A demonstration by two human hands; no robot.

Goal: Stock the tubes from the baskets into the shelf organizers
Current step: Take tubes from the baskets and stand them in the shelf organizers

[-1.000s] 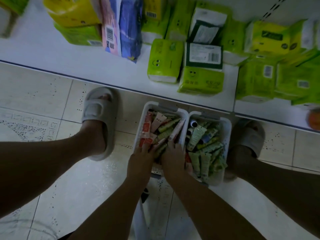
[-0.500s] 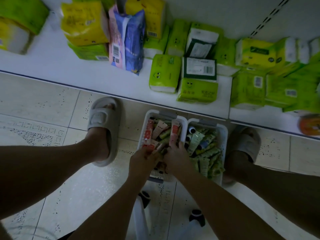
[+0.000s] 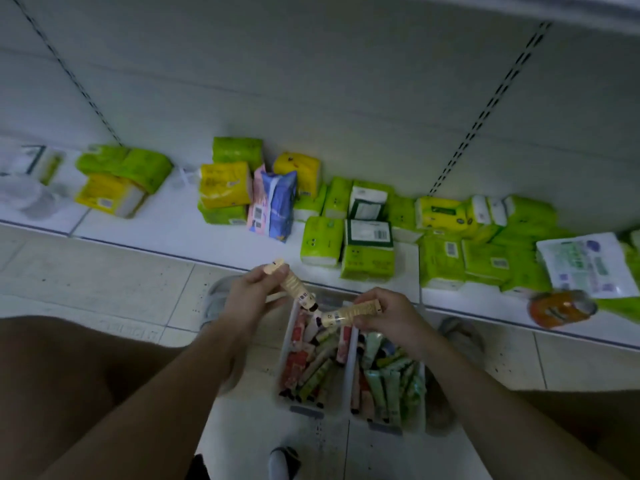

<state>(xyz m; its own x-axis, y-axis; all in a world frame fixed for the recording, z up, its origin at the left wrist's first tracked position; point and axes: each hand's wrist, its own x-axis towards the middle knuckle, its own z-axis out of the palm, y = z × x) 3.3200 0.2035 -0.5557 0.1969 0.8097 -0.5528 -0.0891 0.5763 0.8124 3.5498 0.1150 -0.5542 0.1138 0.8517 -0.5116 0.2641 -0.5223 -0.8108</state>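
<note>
Two white baskets stand side by side on the floor between my feet. The left basket [image 3: 286, 358] holds red, cream and green tubes; the right basket [image 3: 420, 375] holds mostly green tubes. My left hand [image 3: 247, 299] grips a cream striped tube [image 3: 294, 284] with a dark cap, lifted above the left basket. My right hand [image 3: 388, 315] grips a second cream striped tube [image 3: 351, 311], its cap pointing left toward the first one. Both tubes hang clear of the baskets. No shelf organizer is in view.
The low white shelf [image 3: 166, 230] ahead carries several green and yellow tissue packs [image 3: 322, 242], a blue and pink pack [image 3: 273, 206] and an orange item [image 3: 557, 310] at the right. The shelf's back panel rises behind. My knees frame the baskets on tiled floor.
Both hands have risen out of the left basket, each now gripping a cream tube. My view has tilted up, showing more of the shelf and its back panel.
</note>
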